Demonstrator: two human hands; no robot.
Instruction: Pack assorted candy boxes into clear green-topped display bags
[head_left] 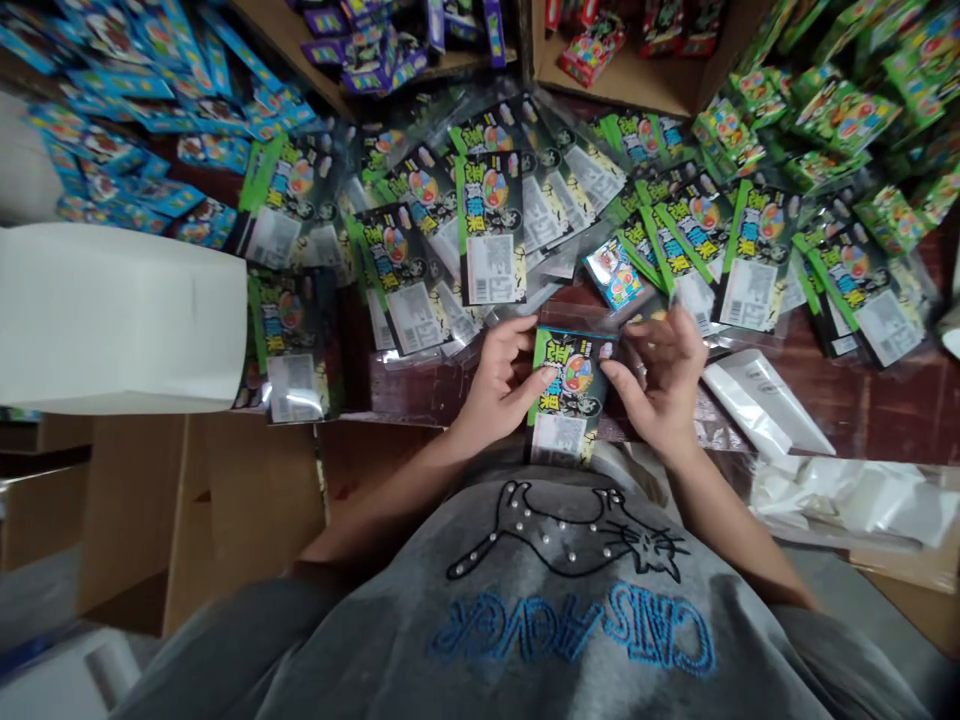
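Observation:
A black and green candy packet (576, 385) with a white label is held upright at the table's front edge, inside what looks like a clear plastic sleeve. My left hand (501, 375) grips its left side, thumb on the front and fingers curled behind. On the right side, my right hand (664, 378) pinches the edge with the thumb, while some fingers stand raised and slightly blurred. Just beyond my hands lies a small blue candy box (616, 272). Several similar bagged packets (491, 230) lie overlapping behind the held one.
Blue boxes (150, 110) pile up at the back left, green boxes (840, 110) at the back right. Cardboard trays hold purple boxes (375, 50) and red boxes (592, 48). A white container (120, 318) stands left; clear plastic bags (765, 400) lie right. An open carton (202, 510) sits below.

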